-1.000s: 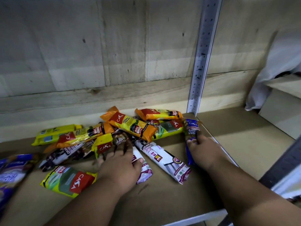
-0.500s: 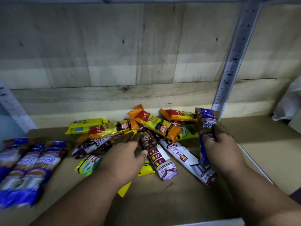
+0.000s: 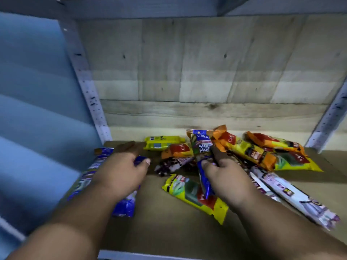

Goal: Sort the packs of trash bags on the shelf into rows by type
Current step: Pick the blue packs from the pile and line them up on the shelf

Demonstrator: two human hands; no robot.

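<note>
My right hand (image 3: pixel 223 173) has its grip pinched around a long blue plastic pack of trash bags (image 3: pixel 201 156), held tilted above the mixed heap on the brown shelf board (image 3: pixel 169 226). My left hand (image 3: pixel 120 171) lies with its grip spread over the blue packs (image 3: pixel 101 160) lined up at the shelf's left end, near the grey perforated upright (image 3: pixel 88 94).

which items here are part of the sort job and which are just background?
In the job:
- blue pack, held by the right hand
- blue row at the shelf's left, under the left hand
- orange packs
- yellow packs
- white-purple packs

Background:
- shelf board
- wooden back wall
- metal uprights
</note>
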